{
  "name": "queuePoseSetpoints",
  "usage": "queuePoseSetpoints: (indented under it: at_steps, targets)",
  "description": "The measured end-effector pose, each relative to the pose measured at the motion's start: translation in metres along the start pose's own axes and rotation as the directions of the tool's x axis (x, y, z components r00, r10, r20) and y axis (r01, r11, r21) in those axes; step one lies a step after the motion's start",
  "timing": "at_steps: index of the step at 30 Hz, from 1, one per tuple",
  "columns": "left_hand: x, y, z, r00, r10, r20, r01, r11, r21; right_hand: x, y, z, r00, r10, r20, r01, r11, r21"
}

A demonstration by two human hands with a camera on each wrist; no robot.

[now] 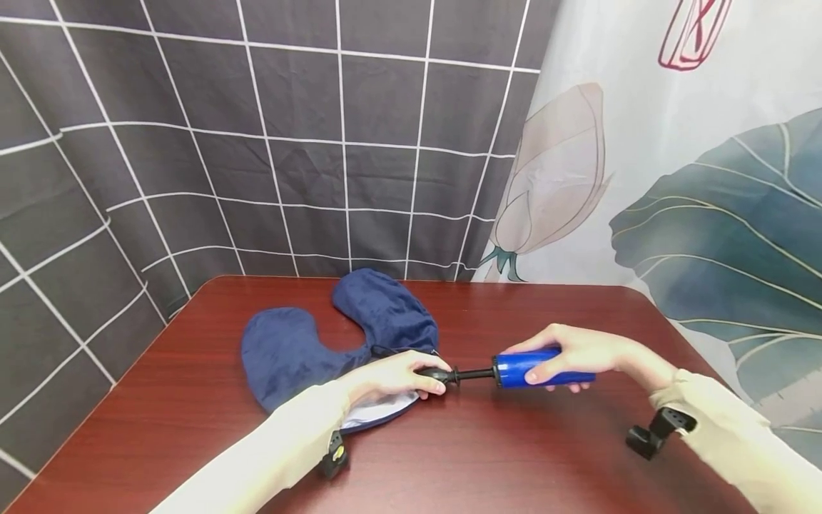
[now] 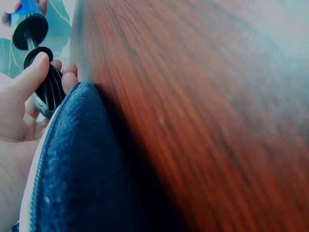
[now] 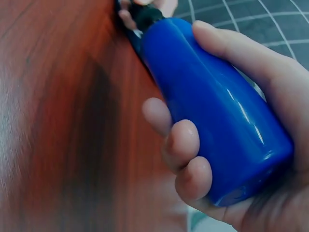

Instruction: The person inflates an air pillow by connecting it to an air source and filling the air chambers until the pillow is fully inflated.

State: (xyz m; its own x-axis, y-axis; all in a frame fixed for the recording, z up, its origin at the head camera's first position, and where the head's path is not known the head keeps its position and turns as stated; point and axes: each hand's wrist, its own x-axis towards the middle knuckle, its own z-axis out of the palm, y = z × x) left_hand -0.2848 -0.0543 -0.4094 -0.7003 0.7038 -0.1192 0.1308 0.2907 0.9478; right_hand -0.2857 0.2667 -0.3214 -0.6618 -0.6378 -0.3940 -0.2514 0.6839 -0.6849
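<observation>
The pump (image 1: 512, 370) is blue, the pillow (image 1: 282, 350) navy, the backdrop (image 1: 308, 93) dark grey, white-gridded.

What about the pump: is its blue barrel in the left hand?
No, the right hand grips the barrel, while the left hand holds the handle.

Dark gridded cloth (image 1: 321, 153) beside pale flower-printed cloth (image 1: 668, 164)

Left of the blue pump barrel (image 1: 514, 369), the left hand (image 1: 399, 373) hides part of the black handle (image 1: 438, 374) and navy neck pillow (image 1: 285, 350), and below the barrel the counter (image 1: 488, 457) leaves the head view.
</observation>
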Motion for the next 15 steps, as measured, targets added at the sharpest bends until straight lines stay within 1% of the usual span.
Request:
queuePoseSetpoints:
  at_steps: [5, 8, 11, 15]
  targets:
    - [0.0, -0.001, -0.001, 1.0, 0.002, 0.006, -0.002, 1.0, -0.01, 0.025, -0.009, 0.016, 0.999, -0.022, -0.03, 0.021, 0.999, -0.039]
    - [0.0, -0.002, -0.001, 1.0, 0.01, 0.01, -0.01, 1.0, -0.01, 0.034, -0.013, 0.025, 0.998, -0.042, -0.055, 0.038, 0.997, -0.07]
    - [-0.001, -0.002, 0.0, 1.0, 0.014, 0.01, -0.014, 1.0, 0.002, 0.036, -0.015, 0.03, 0.996, -0.053, -0.07, 0.047, 0.995, -0.088]
    - [-0.001, -0.001, 0.001, 1.0, 0.015, 0.007, -0.015, 1.0, 0.025, 0.027, -0.016, 0.029, 0.996, -0.063, -0.065, 0.055, 0.993, -0.106]
